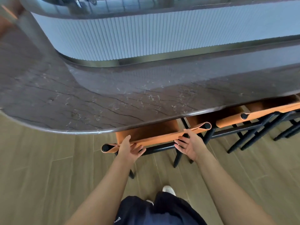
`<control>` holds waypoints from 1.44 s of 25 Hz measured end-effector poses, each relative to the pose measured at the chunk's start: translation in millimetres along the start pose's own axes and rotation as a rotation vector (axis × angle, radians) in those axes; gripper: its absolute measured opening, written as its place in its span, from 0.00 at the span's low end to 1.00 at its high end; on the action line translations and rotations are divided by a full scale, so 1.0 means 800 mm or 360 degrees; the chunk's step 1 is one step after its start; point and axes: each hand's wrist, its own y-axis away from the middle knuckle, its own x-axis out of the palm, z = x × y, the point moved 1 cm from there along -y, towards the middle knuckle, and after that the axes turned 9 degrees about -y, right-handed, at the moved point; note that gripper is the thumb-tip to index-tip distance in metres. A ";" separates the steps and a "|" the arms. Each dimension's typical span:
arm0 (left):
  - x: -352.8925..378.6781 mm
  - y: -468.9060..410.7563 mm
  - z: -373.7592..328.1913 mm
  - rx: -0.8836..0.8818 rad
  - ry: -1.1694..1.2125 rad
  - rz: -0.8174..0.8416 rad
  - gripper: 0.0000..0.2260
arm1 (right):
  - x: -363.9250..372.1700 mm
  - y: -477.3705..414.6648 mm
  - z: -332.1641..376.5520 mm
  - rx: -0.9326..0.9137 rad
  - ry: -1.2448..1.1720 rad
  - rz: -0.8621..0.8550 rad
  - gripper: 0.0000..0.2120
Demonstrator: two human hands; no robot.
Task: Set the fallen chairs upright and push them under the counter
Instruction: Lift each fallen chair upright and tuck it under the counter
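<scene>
Left hand: fingers are spreading loosely and nearly straight against the outer face of the nearest chair's backrest; the thumb is lying over its top edge. Not clamping.
Right hand: palm is showing, fingers are lying relaxed and slightly bent, and the thumb is touching the backrest's top edge. Not gripping.
Nearest chair: standing upright, its seat tucking beneath the rim of the surface, its backrest lying just outside that rim.
Second chair: standing upright to the right along the same rim, also tucking under it.
Writing: a small pale mark is showing on the dark shorts, well below the rim; too small to read.
Chair materials: orange leather-like sling backrests are wrapping round black tubular posts; the frames are thin black metal bars.
Surface material: dark brown veined stone, polished, with a rounded edge curving away to the left.
Fluted panel: white, vertically ribbed, rising behind the surface above a brass-coloured band.
Floor: pale wood-grain planks, running below the rim.
Shoe: white, resting on the floor near the chair's legs.
</scene>
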 end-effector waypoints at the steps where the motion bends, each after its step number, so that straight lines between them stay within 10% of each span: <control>1: 0.004 -0.007 -0.001 0.0013 0.0060 -0.0051 0.19 | -0.001 -0.011 0.009 0.0033 0.0007 0.0001 0.18; 11: 0.008 -0.032 -0.009 0.0080 0.0068 -0.0420 0.11 | 0.002 -0.083 0.037 0.0331 -0.0057 0.0037 0.03; 36: -0.044 -0.050 -0.041 0.0124 0.0037 -0.0476 0.11 | 0.042 -0.094 -0.009 0.0190 -0.0171 -0.0087 0.10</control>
